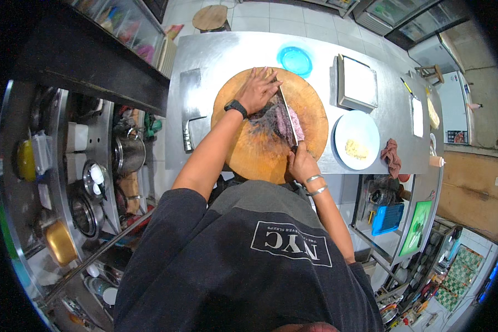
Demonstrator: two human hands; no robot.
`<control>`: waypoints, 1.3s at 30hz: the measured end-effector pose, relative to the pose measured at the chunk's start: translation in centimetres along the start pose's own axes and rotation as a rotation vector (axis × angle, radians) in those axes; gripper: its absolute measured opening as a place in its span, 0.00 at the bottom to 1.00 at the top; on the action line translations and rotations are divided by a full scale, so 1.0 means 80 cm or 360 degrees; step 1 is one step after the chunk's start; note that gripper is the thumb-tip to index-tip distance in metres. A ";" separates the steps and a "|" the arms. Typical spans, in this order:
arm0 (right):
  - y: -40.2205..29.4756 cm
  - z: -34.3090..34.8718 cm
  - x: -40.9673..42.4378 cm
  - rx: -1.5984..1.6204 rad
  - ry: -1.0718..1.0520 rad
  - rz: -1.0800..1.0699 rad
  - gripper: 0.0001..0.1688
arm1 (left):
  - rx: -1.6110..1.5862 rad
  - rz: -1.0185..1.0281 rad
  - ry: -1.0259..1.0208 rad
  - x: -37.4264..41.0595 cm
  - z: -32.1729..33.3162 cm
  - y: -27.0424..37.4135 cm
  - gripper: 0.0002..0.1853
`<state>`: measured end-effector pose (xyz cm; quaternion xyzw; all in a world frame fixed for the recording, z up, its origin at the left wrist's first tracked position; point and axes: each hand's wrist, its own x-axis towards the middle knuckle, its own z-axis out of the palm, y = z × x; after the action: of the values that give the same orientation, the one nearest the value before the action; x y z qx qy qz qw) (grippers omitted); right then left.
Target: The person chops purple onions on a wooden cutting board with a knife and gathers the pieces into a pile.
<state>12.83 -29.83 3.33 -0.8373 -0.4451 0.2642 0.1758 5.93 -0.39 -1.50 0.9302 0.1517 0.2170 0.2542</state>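
Observation:
My right hand (304,166), with metal bangles at the wrist, grips the dark handle of a large kitchen knife (287,110). Its blade slants across a round wooden chopping block (240,153), tip pointing away from me. Finely chopped purple-pink food, possibly shallot (298,124), lies along both sides of the blade. My left hand (257,91), below a black wristwatch, rests flat over the far end of the blade with fingers extended and somewhat apart. The fingertips reach the block's far rim. Dark stains mark the middle of the wood.
A cleaver (187,135) lies left of the block on the steel table (232,45). Beyond the block is a blue plastic dish (295,62). To the right are a boxy steel-topped device (359,83), a plate (357,128) with chopped pale food, and a brown cloth (391,157).

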 end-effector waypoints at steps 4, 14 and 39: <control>-0.028 -0.057 -0.005 -0.0074 -0.0059 -0.0001 0.21 | 0.0016 0.0014 0.0030 0.001 0.000 0.000 0.26; 0.005 -0.098 -0.023 -0.0259 0.0129 -0.0027 0.25 | 0.0194 0.0331 0.0312 -0.040 -0.088 0.159 0.11; 0.060 -0.103 -0.013 -0.0333 -0.0404 -0.0560 0.17 | 0.0379 -0.0374 0.0291 -0.207 -0.046 0.185 0.34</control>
<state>20.42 -33.82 7.63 -0.7207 -0.6276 0.2850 0.0742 -7.56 -17.63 3.96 0.9059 0.3065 0.2501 0.1511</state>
